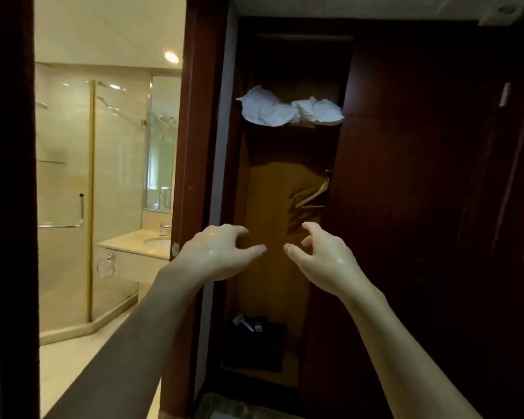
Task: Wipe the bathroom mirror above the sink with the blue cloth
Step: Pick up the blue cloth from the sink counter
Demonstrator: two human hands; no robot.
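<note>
Both the left hand (217, 252) and right hand (321, 258) hang empty, fingers loosely curled, before the open wardrobe (285, 192), no blue cloth in sight, the mirror (161, 140) left of it through the narrow doorway, whose frame (191, 146) could catch an elbow.

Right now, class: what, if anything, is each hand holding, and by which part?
Nothing: the left hand and right hand hang empty, fingers loosely curled.
</note>
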